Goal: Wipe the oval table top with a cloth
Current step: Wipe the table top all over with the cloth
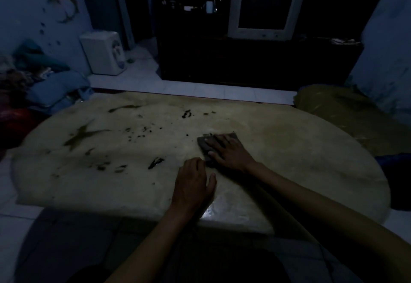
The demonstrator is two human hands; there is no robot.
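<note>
The pale, oval, stone-like counter (289, 149) carries dark smears and specks across its left half, among them a cross-shaped stain (81, 135) and a wet-looking streak (155, 162). They lie well apart from the cloth, so a short stroke could miss them, and a pass through the wet ones might only drag the mess wider.

The left hand (193, 185) rests on the counter near the front edge, fingers loosely bent and holding nothing that I can make out. If it leans there, it could block the cloth's path leftward.

Just beyond it, the right hand (229, 149) lies flat with fingers spread, pressing down on the small, dark grey, folded cloth (205, 145) near the counter's middle. With only flat pressure and no grip, the cloth might bunch or slip out from under the palm. The dim light makes residue hard to judge.
</note>
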